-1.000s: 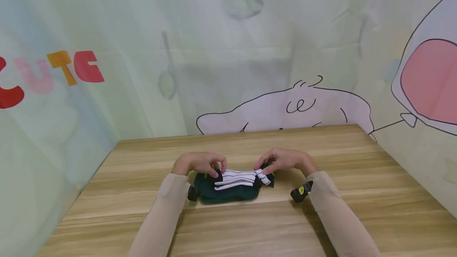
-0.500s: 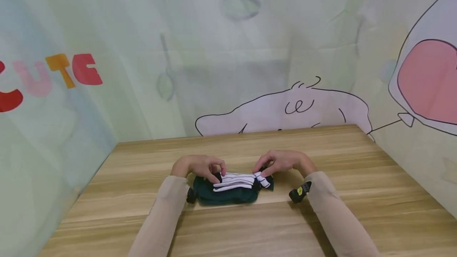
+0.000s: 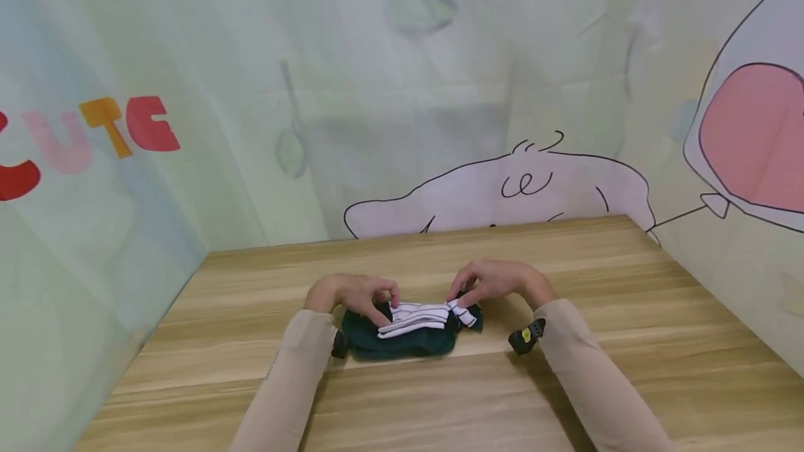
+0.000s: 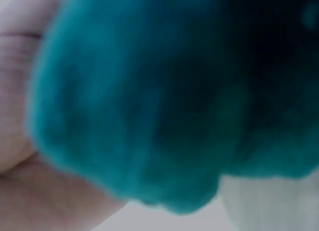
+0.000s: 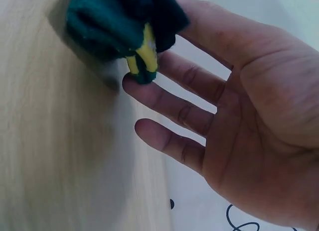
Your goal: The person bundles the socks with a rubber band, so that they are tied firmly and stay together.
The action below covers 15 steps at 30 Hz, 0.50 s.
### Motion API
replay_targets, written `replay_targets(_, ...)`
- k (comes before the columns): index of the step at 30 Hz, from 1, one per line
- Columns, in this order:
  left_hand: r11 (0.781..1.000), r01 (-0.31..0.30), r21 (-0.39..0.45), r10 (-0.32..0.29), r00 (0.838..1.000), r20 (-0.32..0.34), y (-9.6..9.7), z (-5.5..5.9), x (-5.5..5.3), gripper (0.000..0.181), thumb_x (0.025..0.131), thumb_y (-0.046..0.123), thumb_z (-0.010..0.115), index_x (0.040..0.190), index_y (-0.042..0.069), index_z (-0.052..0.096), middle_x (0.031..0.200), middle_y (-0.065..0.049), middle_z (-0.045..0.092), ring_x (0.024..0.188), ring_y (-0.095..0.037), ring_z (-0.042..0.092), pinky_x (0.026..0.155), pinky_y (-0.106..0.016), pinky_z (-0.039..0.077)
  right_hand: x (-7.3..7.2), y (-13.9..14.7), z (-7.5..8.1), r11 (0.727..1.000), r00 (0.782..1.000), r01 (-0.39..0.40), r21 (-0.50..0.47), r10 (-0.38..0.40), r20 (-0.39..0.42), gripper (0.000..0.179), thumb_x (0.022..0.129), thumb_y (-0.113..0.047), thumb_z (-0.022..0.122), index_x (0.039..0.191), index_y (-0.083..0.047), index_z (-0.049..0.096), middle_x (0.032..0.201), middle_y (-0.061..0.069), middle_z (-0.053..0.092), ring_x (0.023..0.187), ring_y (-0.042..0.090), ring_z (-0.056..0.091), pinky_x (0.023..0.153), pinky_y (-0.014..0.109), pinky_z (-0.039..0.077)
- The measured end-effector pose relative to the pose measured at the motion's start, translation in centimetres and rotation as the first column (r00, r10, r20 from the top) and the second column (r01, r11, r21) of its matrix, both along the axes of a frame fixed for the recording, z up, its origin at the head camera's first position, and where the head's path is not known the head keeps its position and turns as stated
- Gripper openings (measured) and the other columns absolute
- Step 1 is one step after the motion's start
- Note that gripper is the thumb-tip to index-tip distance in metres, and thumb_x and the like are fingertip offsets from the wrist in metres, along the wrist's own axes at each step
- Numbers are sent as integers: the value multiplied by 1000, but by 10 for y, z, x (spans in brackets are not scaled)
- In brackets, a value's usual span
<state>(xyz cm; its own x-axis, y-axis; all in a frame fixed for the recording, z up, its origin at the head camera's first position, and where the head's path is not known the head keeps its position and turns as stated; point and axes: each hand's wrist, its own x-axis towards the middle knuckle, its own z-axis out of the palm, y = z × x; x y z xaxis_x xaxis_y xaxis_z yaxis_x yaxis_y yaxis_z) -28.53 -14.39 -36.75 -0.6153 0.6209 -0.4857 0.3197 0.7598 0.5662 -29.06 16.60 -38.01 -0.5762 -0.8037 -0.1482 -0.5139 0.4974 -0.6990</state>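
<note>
A bundled dark green garment lies on the wooden table, with a white, dark-striped fold across its top. My left hand pinches the bundle's left end, thumb at the edge of the striped part. At the right end, my right hand grips the cloth between thumb and forefinger, beside a small striped flap. Blurred green cloth fills most of the left wrist view and hides the left fingertips. In the right wrist view, a yellow mark shows on the cloth above the slightly bent lower fingers.
The wood-grain table reaches back to a pale printed curtain with a cartoon figure. Each forearm wears a beige sleeve. A black wrist device hangs below the right wrist, close over the table.
My left thumb has shifted slightly towards the near edge of the striped fold. My right hand keeps its place, and the bundle stays nearly where it was.
</note>
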Motion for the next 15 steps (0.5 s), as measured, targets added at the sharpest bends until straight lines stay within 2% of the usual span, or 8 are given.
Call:
replay_targets(4,1000,5,-10,-5,1000,-10,4,1,0,31,90,22,76,112,18,56,95,-4,55,85,-19,52,74,-31,41,1,0,3,1000,999,9,9,-9,-44,19,95,-22,71,111,-14,76,113,-4,70,104,14,60,94,37,46)
replay_targets(10,1000,-20,-14,20,1000,-12,8,6,0,32,93,34,72,118,21,57,108,-4,61,100,-22,55,89,-40,45,1,2,6,999,986,44,13,-41,-161,25,99,-28,65,115,-11,74,114,-5,70,103,13,61,90,36,49)
replay_targets(15,998,-5,55,13,990,-139,5,8,4,47,94,39,68,132,15,55,129,-13,57,119,-30,53,102,-51,42,5,3,11,987,959,157,-18,-157,-234,29,99,-28,63,119,-9,72,117,0,69,102,17,63,86,37,51)
